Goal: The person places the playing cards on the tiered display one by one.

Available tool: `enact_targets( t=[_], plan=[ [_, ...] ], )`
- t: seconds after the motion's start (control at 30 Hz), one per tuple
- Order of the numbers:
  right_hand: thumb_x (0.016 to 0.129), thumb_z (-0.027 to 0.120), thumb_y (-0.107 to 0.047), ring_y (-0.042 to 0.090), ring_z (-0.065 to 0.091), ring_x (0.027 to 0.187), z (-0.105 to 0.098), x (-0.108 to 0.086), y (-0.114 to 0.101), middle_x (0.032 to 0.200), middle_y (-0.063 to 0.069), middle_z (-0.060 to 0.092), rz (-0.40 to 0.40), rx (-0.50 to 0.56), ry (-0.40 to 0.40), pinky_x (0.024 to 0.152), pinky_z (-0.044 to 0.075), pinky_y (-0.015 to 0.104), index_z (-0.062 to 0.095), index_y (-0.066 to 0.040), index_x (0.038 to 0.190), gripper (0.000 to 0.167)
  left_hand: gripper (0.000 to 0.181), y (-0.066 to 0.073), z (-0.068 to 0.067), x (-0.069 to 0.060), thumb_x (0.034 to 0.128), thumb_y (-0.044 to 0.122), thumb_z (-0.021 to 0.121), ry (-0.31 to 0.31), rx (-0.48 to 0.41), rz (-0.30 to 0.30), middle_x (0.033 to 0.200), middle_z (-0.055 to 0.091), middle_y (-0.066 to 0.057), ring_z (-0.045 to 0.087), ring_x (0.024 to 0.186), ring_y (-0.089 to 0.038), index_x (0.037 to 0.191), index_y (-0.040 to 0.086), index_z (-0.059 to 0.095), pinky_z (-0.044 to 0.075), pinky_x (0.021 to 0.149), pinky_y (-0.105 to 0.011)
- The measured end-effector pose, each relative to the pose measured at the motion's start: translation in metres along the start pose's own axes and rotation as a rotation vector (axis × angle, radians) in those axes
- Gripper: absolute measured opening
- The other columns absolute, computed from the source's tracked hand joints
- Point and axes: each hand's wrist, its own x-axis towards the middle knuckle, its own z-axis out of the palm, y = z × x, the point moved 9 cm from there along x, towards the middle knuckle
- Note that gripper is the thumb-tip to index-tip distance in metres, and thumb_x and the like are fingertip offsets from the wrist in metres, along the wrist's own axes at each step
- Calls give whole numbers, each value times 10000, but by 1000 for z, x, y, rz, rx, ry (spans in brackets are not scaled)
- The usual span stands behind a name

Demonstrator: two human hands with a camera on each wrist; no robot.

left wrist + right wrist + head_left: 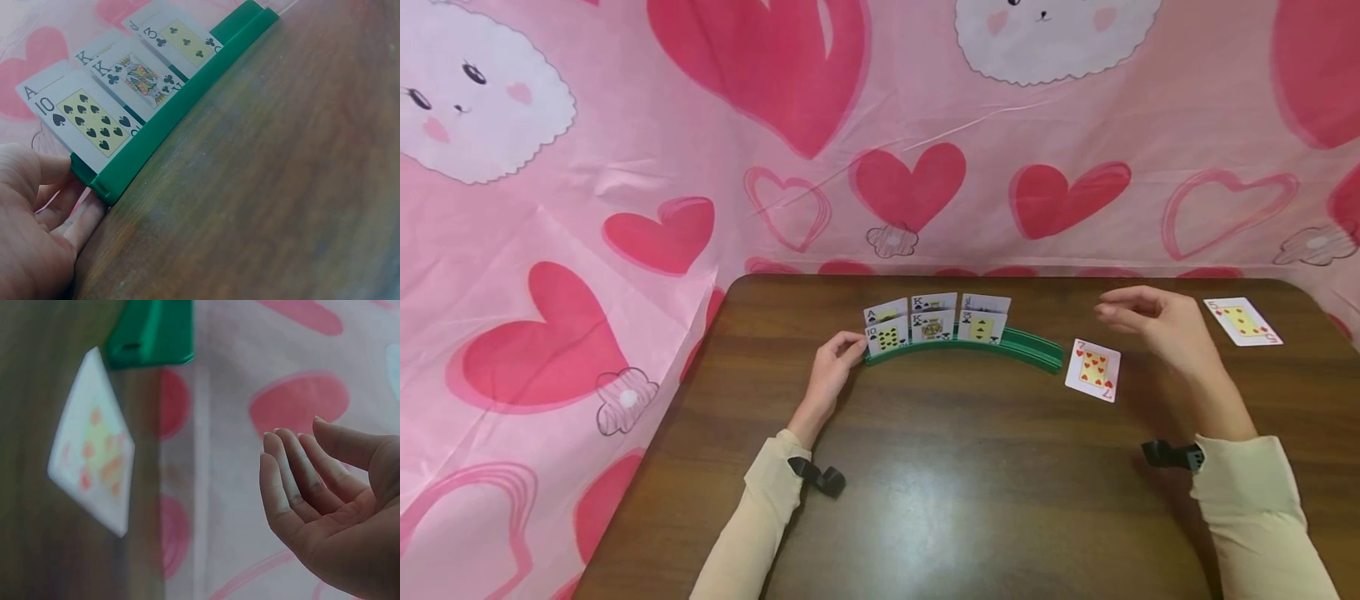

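Note:
A curved green card holder (1033,348) stands on the table, with playing cards upright in it in two rows. Its front row shows a ten of spades (94,122), a king of clubs (139,80) and a three of clubs (185,42); an ace, another king and one more card are partly hidden behind. My left hand (835,367) grips the holder's left end between thumb and fingers. Above the table, right of the holder, my right hand (1172,329) hovers with fingers loosely bent and nothing in them. Below and left of it lies a seven of hearts (1093,370), face up.
A five of diamonds (1243,322) lies face up at the right, beyond the right hand. The brown wooden table (925,483) ends at the back against a pink cloth (1000,125) printed with hearts. Black straps (817,477) sit on both wrists.

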Motion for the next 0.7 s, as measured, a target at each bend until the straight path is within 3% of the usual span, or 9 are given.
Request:
enact_targets(
  t=[0.23, 0.3, 0.37, 0.43, 0.5, 0.6, 0.7],
  plan=[
    [984, 719, -115, -50, 701, 812, -20, -3, 31, 920, -226, 727, 64, -101, -17, 714, 548, 129, 706, -322, 1039, 215, 243, 0, 1, -2, 1049, 115, 618, -2, -2, -13, 1241, 659, -199, 634, 1099, -215, 1169, -90, 664, 527, 1015, -400],
    [983, 719, -117, -75, 688, 819, -23, -2, 39, 914, -247, 716, 72, -139, -32, 714, 536, 115, 712, -224, 1099, 158, 244, -1, 1, -1, 1049, 118, 617, -4, -6, -17, 1247, 657, -198, 634, 1104, -214, 1172, -89, 662, 524, 1021, -403],
    [986, 713, -114, -100, 670, 826, -22, -1, 47, 918, -241, 715, 77, -190, -61, 719, 525, 106, 687, -64, 1194, 215, 238, -2, 1, -1, 1050, 118, 617, -3, -8, -19, 1245, 658, -194, 635, 1103, -212, 1167, -83, 665, 525, 1019, -394],
    [989, 706, -119, -120, 645, 831, -19, 1, 54, 954, -157, 743, 85, -252, -100, 721, 516, 104, 608, 86, 1276, 366, 231, -2, 0, 0, 1050, 119, 617, 0, -6, -18, 1239, 661, -193, 639, 1103, -214, 1159, -78, 669, 529, 1013, -383],
    [987, 707, -139, -141, 610, 833, -15, 2, 60, 1016, 3, 770, 90, -330, -141, 717, 496, 99, 538, 159, 1325, 481, 228, -2, 0, 0, 1051, 120, 613, 0, -6, -11, 1236, 662, -194, 641, 1104, -221, 1154, -75, 670, 531, 1009, -380],
    [964, 731, -166, -124, 574, 851, -9, 4, 66, 1157, 264, 711, 98, -432, -193, 722, 465, 98, 534, 165, 1329, 530, 225, -2, 1, 0, 1051, 120, 609, -4, -2, -3, 1236, 662, -195, 642, 1113, -229, 1152, -73, 668, 533, 1006, -373],
    [931, 762, -183, 92, 653, 960, -2, 4, 69, 1240, 356, 634, 94, -518, -239, 756, 446, 130, 535, 167, 1330, 577, 225, -1, 1, 0, 1050, 119, 607, -7, -4, -1, 1234, 662, -193, 641, 1113, -229, 1151, -72, 669, 534, 1003, -368]
  ],
)
